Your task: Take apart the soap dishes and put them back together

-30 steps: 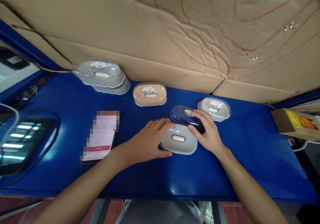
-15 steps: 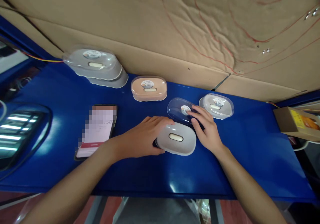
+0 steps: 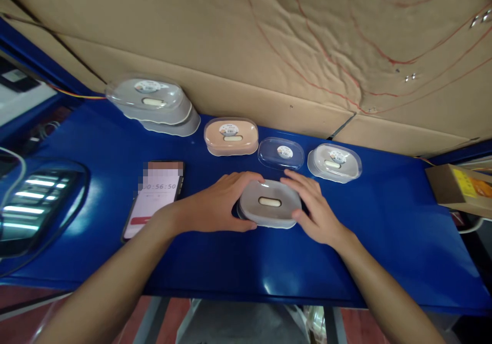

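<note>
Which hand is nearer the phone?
Left. The left hand grips the gray box, just right of the phone; the right hand is farther, at the box's right end.

"What's between the two hands there?"

"A grey oval box on the blue tabletop. The left hand grips one end, the right hand is at the other."

"And that clear lid behind it?"

"Lying by itself, between the peach box and the lidded pale box."

"Anything over on the left?"

"A lit phone by the left forearm, and stacked grey boxes by the cardboard."
</note>
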`<state>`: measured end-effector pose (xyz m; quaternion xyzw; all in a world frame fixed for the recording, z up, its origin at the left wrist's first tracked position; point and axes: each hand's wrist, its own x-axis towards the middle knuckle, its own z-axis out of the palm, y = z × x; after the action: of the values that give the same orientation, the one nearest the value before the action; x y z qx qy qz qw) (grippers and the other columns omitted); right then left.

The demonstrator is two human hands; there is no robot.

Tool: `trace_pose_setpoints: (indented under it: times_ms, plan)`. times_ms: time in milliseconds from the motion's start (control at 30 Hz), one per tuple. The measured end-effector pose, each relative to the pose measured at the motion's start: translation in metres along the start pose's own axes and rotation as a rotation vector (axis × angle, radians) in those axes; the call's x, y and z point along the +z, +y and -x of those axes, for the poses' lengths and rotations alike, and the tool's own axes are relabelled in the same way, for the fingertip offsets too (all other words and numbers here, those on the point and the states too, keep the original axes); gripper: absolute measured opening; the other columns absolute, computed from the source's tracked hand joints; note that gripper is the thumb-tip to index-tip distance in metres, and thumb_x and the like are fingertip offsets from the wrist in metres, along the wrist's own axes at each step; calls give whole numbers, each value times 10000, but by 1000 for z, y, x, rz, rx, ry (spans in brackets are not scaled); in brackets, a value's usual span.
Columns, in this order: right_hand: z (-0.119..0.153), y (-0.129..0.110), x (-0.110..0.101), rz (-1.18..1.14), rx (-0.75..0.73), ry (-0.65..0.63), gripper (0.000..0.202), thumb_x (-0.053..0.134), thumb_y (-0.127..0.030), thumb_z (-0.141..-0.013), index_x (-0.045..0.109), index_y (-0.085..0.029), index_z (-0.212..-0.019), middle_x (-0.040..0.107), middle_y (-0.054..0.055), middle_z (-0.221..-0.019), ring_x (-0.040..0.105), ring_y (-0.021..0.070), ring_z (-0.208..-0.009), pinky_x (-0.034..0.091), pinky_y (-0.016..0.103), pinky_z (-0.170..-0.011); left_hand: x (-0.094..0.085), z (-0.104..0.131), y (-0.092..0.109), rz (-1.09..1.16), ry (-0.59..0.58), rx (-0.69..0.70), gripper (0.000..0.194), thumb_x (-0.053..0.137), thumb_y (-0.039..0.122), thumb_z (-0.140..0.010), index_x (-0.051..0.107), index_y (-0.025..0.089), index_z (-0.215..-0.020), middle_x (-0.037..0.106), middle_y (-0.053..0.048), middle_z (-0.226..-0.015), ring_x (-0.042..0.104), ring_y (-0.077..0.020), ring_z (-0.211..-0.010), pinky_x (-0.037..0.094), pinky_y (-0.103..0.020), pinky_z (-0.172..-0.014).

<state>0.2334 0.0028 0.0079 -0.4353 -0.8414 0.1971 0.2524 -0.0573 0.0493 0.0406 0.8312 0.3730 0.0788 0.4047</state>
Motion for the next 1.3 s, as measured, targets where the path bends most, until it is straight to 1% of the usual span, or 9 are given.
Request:
trace_pose_setpoints:
  times_ms: [167,333,467,633,733,967,1067,1200,1300]
  plan:
    - [3,-14,8,28,-61,-68,704,645,-563,-995,412,-277,-1595,439,137,-1653,406,358,-1539,415,590,-1216,2,-1,1,74,21,-8,820,810,488,-808,366,305,-1472,562,-82,-1438,590,-318,-1299,479,-450,-1075]
    - [5,-15,11,15,-49,-29,624,635,-515,-1011,470,-284,-1566,473,121,-1634,433,352,-1525,432,591,-1219,4,-3,-2,153,40,20,868,836,445,-785,344,280,-1480,581,-91,-1398,648,-292,-1213,528,-422,-1029]
    - [5,-10,3,-94,3,46,550,576,-498,-1045,492,-287,-1545,563,117,-1562,528,330,-1459,490,550,-1178,5,-2,-1,167,30,63,945,854,394,-771,320,300,-1545,565,-109,-1472,623,-319,-1298,501,-463,-1093]
    - [2,-1,-10,-137,42,92,510,610,-484,-1030,522,-282,-1490,659,105,-1434,627,297,-1333,553,484,-1092,7,4,1,52,-10,47,1136,848,387,-802,113,373,-1668,380,-123,-1689,515,-367,-1444,430,-526,-1163]
    - [0,4,-12,-94,32,125,463,654,-446,-1011,557,-281,-1432,694,104,-1352,655,293,-1260,563,489,-1051,3,14,1,-99,-32,-2,1240,856,360,-795,-13,436,-1676,404,-112,-1682,507,-404,-1438,423,-571,-1139]
    - [-3,11,1,51,-3,115,422,689,-403,-997,584,-272,-1385,636,119,-1435,565,315,-1389,476,547,-1149,6,29,12,-319,-31,-92,1256,885,201,-703,123,405,-1681,617,-108,-1399,611,-389,-1215,452,-540,-1039]
    - [-3,13,8,86,0,76,437,668,-387,-1009,546,-275,-1414,614,126,-1469,538,318,-1428,432,561,-1178,14,30,17,-334,-37,-80,1289,907,188,-668,139,393,-1682,616,-101,-1356,599,-378,-1202,446,-521,-1040]
    - [-4,14,14,174,35,90,407,628,-305,-1006,507,-275,-1393,563,138,-1514,463,348,-1496,262,641,-1237,24,31,16,-324,-40,-29,1279,879,159,-713,85,410,-1683,551,-100,-1451,548,-361,-1298,413,-512,-1092]
    - [-3,12,14,229,42,192,321,604,-192,-938,539,-248,-1247,541,155,-1445,446,375,-1482,314,634,-1176,27,29,15,-307,-64,-18,1253,871,155,-740,85,408,-1682,501,-108,-1520,495,-368,-1384,370,-539,-1145]
